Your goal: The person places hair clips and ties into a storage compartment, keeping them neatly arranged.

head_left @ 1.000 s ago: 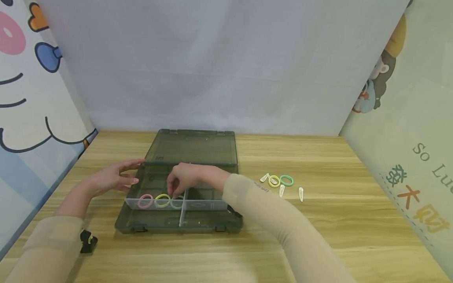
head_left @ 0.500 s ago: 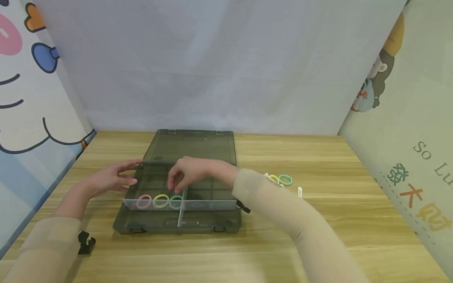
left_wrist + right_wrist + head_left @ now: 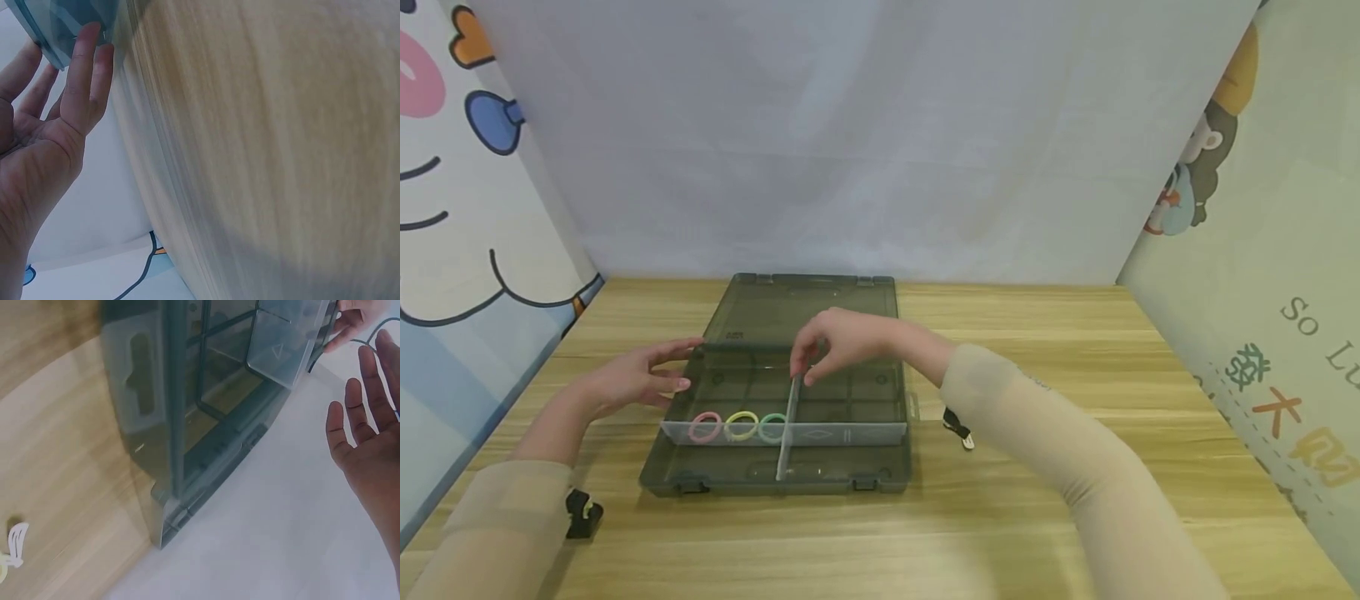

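Note:
A smoky translucent organizer box (image 3: pixel 850 483) lies with its lid (image 3: pixel 816 312) folded back on the table. Inside, a pink ring (image 3: pixel 705 427), a yellow ring (image 3: pixel 742 426) and a green ring (image 3: pixel 771 427) stand in a row along the clear divider (image 3: pixel 846 434). My left hand (image 3: pixel 625 382) rests at the box's left side, fingers extended against its wall, as the left wrist view also shows. Above the box, near the short middle divider (image 3: pixel 793 400), hovers my right hand (image 3: pixel 842 343). Its fingers are loose and hold nothing; in the right wrist view they spread apart.
In the right wrist view a white hair clip (image 3: pixel 17 540) lies on the wooden table (image 3: pixel 69 469), overlapping a pale yellow ring (image 3: pixel 3 572). My right sleeve (image 3: pixel 1037 425) covers that part of the table in the head view. A pale cloth (image 3: pixel 865 167) hangs behind.
My right hand has let go of the green ring, then moved up and to the right, away from it. My left hand has stayed in place.

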A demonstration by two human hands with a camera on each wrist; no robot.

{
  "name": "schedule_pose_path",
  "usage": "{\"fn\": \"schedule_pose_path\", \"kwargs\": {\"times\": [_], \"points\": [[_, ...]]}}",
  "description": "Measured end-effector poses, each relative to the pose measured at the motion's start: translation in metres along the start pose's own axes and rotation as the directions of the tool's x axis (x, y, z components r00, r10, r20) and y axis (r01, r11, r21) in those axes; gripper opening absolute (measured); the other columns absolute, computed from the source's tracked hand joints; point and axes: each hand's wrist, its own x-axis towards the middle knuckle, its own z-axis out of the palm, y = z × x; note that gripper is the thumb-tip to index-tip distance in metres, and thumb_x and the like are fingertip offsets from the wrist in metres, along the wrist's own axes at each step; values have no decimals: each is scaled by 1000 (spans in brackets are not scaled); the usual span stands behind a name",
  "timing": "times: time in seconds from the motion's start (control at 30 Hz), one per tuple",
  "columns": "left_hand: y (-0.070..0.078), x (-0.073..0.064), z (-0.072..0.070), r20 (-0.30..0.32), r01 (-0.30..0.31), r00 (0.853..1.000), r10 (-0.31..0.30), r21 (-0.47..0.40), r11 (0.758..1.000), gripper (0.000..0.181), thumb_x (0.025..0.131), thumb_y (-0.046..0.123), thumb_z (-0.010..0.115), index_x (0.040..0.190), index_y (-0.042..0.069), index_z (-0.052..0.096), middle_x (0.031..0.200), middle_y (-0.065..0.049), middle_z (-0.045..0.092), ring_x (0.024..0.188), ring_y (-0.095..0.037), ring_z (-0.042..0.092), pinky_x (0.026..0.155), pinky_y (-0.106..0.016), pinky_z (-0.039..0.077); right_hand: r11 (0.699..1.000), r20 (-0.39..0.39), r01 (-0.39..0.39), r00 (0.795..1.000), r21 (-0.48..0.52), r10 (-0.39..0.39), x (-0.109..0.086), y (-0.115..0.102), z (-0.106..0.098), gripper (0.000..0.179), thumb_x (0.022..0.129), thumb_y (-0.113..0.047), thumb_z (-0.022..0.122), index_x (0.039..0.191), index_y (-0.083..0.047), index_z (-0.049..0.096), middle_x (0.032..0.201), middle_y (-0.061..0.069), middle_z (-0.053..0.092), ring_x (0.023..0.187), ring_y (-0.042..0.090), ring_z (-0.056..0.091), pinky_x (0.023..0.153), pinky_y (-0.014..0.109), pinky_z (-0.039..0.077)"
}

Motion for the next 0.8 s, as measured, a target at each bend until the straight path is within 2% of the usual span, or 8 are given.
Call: {"fn": "schedule_pose_path", "kwargs": {"times": [0.07,0.2,0.47,0.67,0.8], "points": [[0,0,0,-1,-1,1000,1,3,1000,77,93,19,60,153,13,11,155,-27,1,132,-53,23,91,-51,49,1000,-19,-14,1000,-14,14,-7,2,-4,17,86,-22,71,102,-17,70,102,-11,66,101,4,58,87,23,48],[-1,0,0,-2,-5,1000,5,9,1000,77,93,19,60,153,14,11,155,-27,1,132,-53,24,91,-51,49,999,-58,-30,998,-45,27,-21,6,-10,15,85,-24,72,99,-21,70,102,-12,65,100,7,57,87,30,48],[-2,-1,0,-3,-9,1000,9,13,1000,77,94,19,60,153,14,11,155,-27,2,132,-53,24,91,-52,49,998,-120,-69,990,0,68,-51,12,-19,18,84,-24,73,100,-17,71,102,-9,66,101,22,55,93,43,47],[-1,-1,0,-6,-7,1000,7,24,1000,77,94,21,59,153,15,11,155,-27,2,132,-53,26,91,-52,49,997,-158,-71,985,4,71,-72,19,-24,20,84,-23,72,102,-15,70,103,-8,66,98,13,53,92,40,46],[1,-1,1,-5,-2,1000,2,26,1000,77,94,21,59,153,14,11,155,-27,2,132,-53,26,91,-53,49,997,-198,-71,978,10,72,-87,24,-27,20,84,-21,72,103,-13,70,103,-6,66,96,13,53,89,41,46]]}}
